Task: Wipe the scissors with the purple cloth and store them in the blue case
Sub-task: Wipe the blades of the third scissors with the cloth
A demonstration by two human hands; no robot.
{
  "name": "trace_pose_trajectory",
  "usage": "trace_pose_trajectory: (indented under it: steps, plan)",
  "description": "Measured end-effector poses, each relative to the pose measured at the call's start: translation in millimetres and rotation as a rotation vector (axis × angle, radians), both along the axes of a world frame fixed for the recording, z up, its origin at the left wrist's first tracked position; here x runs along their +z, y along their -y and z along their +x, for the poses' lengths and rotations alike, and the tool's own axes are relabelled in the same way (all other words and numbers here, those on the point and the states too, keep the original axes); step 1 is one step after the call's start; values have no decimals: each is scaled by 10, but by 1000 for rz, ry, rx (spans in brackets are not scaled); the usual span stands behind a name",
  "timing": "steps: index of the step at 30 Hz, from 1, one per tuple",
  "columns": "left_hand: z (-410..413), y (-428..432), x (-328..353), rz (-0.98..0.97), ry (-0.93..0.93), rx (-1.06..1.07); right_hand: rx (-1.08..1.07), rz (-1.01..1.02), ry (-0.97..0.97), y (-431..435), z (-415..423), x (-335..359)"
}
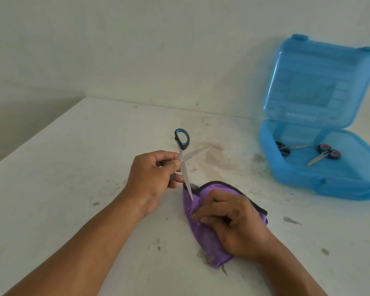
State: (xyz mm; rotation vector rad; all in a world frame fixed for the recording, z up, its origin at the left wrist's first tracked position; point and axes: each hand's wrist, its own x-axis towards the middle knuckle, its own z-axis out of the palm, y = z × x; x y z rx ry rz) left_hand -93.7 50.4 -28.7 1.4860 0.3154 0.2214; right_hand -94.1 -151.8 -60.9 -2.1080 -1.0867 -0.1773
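Scissors with blue-and-black handles and steel blades [183, 161], spread open, are held in the left hand [152, 176], fingers closed round one handle. One blade tip touches the purple cloth [203, 236], pressed to the white bench [62, 189] under the right hand [233, 225]. Translucent blue plastic case [320, 167] lies open well apart.

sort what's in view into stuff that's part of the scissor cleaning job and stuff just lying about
Part of the job:
- blue-handled scissors, open, in the left hand
- purple cloth under the right hand
- blue case, lid up
- two pairs of scissors in the case

Lying about:
- nothing but stains on the table
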Motion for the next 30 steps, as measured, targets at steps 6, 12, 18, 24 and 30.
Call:
trace_pose_trajectory:
  steps: [6,12,18,24,30]
  plan:
    - [-59,-2,-6,16,34,-27,-409,102,-127,40,28,49]
    - [-86,122,-47,81,48,-77,-431,138,-100,0,30,61]
    - [-75,136,-67,116,60,-83,-385,113,-177,-42,-6,103]
    - [-68,153,-86,134,79,-79,-348,109,-245,-74,-35,132]
    - [-53,131,-118,140,80,-40,-193,10,-234,50,-54,168]
